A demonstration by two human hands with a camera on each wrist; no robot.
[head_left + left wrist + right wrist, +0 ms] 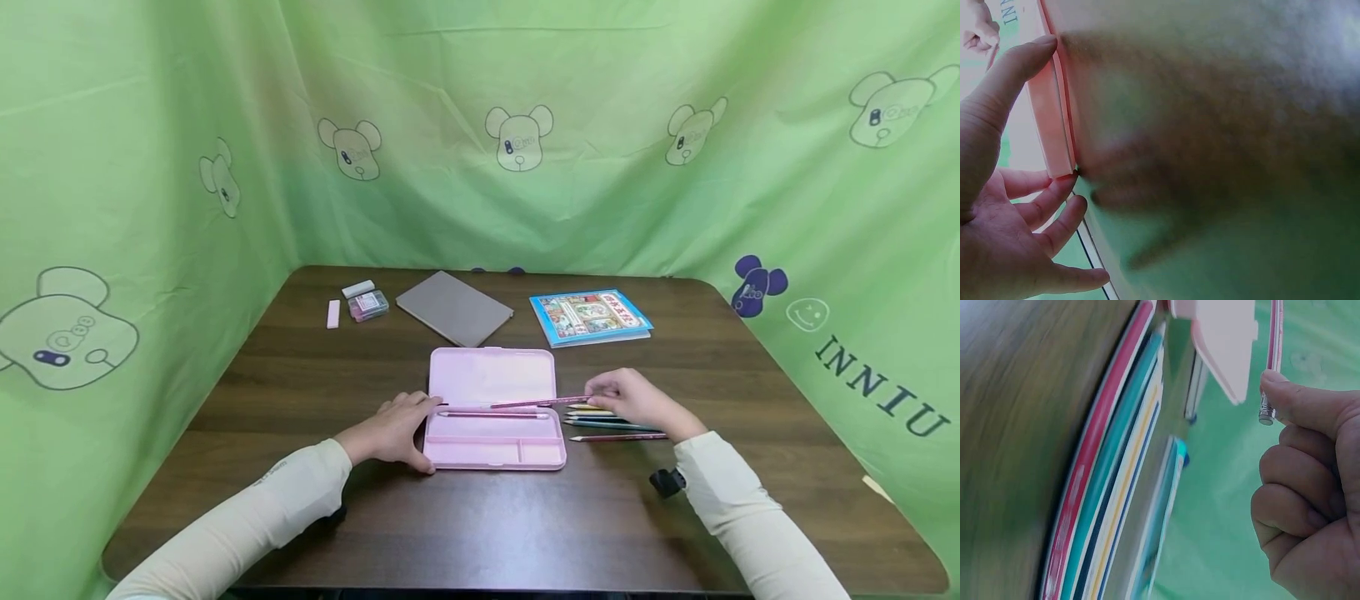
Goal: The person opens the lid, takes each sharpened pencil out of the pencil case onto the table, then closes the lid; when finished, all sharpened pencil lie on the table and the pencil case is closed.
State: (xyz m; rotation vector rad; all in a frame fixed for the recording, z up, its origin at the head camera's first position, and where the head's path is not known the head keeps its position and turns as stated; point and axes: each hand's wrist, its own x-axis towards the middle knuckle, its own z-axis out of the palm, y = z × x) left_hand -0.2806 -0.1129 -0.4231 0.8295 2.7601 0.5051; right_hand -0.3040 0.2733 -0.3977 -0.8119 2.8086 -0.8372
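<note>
A pink pencil case [487, 427] lies with its lid folded back on the table, and one pencil [491, 415] rests in its long compartment. My left hand [396, 427] is at the case's left end, fingers spread, the thumb touching the near corner and fingertips the far side; the left wrist view shows this contact closely. With thumb and forefinger my right hand [628, 396] pinches the end of a red-pink striped pencil [538, 402]; the pencil reaches left above the case. Below that hand, several pencils [611, 423] lie side by side, red, teal and yellow ones among them.
A grey notebook [455, 308] and a blue-edged picture book [591, 317] lie behind the case. At the back left are a small clear box [368, 306], a white block [357, 289] and a pink one [333, 314]. Green curtains [465, 192] enclose the table.
</note>
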